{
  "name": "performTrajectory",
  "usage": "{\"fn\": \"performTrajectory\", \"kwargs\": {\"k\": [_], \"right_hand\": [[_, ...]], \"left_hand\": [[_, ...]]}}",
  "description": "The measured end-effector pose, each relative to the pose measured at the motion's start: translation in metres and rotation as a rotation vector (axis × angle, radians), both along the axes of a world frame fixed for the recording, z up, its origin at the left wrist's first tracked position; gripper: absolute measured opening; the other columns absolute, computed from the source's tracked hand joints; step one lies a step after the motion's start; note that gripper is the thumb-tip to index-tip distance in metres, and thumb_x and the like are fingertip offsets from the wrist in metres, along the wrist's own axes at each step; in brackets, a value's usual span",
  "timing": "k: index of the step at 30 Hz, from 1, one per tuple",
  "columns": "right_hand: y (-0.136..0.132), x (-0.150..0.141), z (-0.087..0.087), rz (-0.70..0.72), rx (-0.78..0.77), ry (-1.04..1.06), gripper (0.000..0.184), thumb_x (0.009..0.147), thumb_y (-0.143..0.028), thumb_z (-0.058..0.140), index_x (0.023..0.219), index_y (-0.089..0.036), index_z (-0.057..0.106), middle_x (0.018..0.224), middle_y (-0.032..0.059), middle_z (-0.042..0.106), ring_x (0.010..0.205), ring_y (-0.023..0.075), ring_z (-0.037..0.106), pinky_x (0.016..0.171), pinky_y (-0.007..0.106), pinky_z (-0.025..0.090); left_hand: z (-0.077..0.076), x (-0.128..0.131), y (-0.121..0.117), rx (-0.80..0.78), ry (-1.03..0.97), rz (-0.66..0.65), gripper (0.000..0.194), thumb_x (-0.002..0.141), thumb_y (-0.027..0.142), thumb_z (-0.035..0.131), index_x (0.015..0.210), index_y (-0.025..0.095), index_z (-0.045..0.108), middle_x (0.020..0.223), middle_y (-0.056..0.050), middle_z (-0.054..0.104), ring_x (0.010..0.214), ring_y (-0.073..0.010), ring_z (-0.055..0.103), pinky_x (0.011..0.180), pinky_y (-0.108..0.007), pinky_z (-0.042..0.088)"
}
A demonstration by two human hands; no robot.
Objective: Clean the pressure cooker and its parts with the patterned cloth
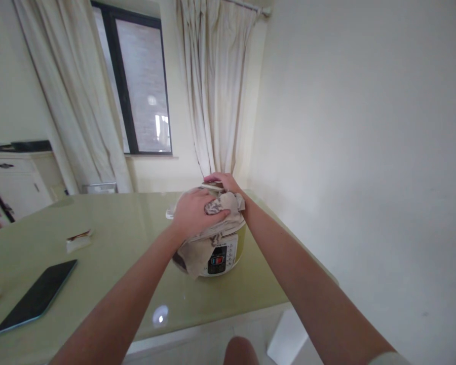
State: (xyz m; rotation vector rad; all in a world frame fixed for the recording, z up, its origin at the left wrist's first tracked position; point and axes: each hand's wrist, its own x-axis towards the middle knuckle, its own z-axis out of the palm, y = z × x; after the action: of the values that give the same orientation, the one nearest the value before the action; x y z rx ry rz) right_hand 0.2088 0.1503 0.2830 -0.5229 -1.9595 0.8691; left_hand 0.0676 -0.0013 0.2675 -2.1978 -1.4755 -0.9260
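Note:
A rounded electric cooker (241, 244) stands on the glossy green tabletop, its control panel (220, 257) facing me. Over its top lies a rumpled beige cloth (233, 205) with a darker print, one corner hanging down the front beside the panel. My left hand (193, 212) presses on the left of the lid, fingers and thumb closed around a bunched fold of the cloth. Farther back, my right hand (226, 181) reaches over the lid's far side, fingers bent across the top. Its palm side is hidden, so I cannot tell whether it grips anything.
A dark tablet (38, 294) lies on the table (117, 253) at left, with a small packet (78, 241) behind it. The wall (365, 152) runs close along the right side. Curtains (216, 86) and a window (144, 86) are behind. A white object (288, 338) stands below the table edge.

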Motion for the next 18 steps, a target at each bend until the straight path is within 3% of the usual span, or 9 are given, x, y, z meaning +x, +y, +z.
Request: {"fn": "performTrajectory", "kwargs": {"k": [2, 6, 13, 18], "right_hand": [[-0.001, 0.0, -0.004, 0.031, -0.024, 0.034, 0.021, 0.083, -0.035, 0.072, 0.09, -0.019, 0.084, 0.099, 0.0063, 0.081, 0.102, 0.0226, 0.071, 0.101, 0.036, 0.051], [0.0, -0.008, -0.013, -0.041, -0.166, 0.163, 0.037, 0.092, -0.046, 0.06, 0.087, -0.017, 0.081, 0.088, 0.0049, 0.079, 0.094, 0.0232, 0.071, 0.093, 0.035, 0.053], [0.0, -0.014, -0.013, -0.109, -0.101, 0.042, 0.037, 0.092, -0.053, 0.064, 0.087, -0.021, 0.081, 0.096, 0.004, 0.079, 0.103, 0.0257, 0.07, 0.099, 0.037, 0.05], [-0.003, -0.013, -0.012, -0.153, -0.063, 0.015, 0.039, 0.092, -0.056, 0.064, 0.088, -0.021, 0.081, 0.093, 0.0033, 0.079, 0.103, 0.0258, 0.071, 0.095, 0.036, 0.051]], "left_hand": [[0.004, -0.017, 0.014, -0.083, -0.093, -0.017, 0.053, 0.09, 0.072, 0.059, 0.085, 0.022, 0.075, 0.092, -0.008, 0.076, 0.089, -0.0254, 0.067, 0.082, -0.034, 0.047], [0.007, -0.051, 0.034, -0.169, -0.302, 0.105, 0.062, 0.085, 0.079, 0.057, 0.08, 0.019, 0.074, 0.082, -0.006, 0.076, 0.077, -0.0225, 0.065, 0.072, -0.031, 0.045], [-0.008, -0.083, 0.05, -0.289, -0.628, 0.101, 0.07, 0.078, 0.079, 0.065, 0.103, 0.016, 0.081, 0.095, -0.007, 0.083, 0.093, -0.0276, 0.072, 0.082, -0.033, 0.052], [-0.018, -0.089, 0.052, -0.313, -0.737, 0.11, 0.075, 0.078, 0.08, 0.064, 0.11, 0.014, 0.081, 0.102, -0.01, 0.083, 0.101, -0.0305, 0.074, 0.09, -0.036, 0.055]]}}
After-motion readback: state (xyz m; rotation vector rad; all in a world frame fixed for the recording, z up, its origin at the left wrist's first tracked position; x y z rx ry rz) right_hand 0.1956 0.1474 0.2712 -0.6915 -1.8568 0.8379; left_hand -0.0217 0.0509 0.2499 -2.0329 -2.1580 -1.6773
